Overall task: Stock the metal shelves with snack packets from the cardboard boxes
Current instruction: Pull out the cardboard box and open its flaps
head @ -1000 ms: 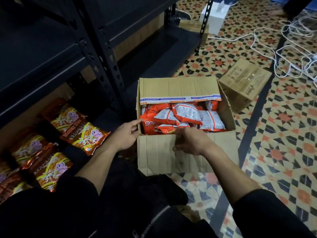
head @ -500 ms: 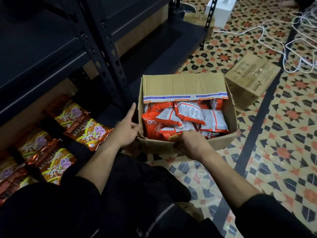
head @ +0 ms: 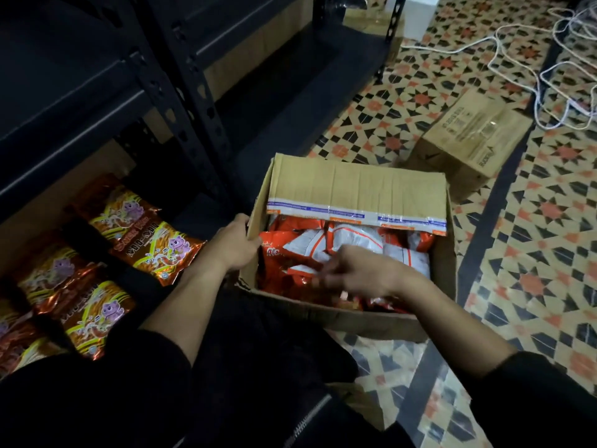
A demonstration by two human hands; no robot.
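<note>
An open cardboard box [head: 355,189] stands on the tiled floor, full of orange-and-white snack packets [head: 365,240]. My left hand [head: 231,250] grips the box's left wall at its top edge. My right hand [head: 361,273] is inside the box just above the packets, blurred by motion, its fingers stretched to the left and holding nothing I can see. Several orange packets with a purple cartoon figure [head: 155,244] lie on the lowest board of the black metal shelves [head: 190,101] at the left.
A second, closed cardboard box [head: 468,140] lies on the floor behind and to the right. White cables [head: 549,76] trail across the tiles at the far right. A white box [head: 416,14] stands by the shelf's far post. My dark-clothed legs fill the foreground.
The box's near flap has gone down and out of sight. My left hand went from its side to gripping its left wall. My right hand left the front edge and went inside over the packets.
</note>
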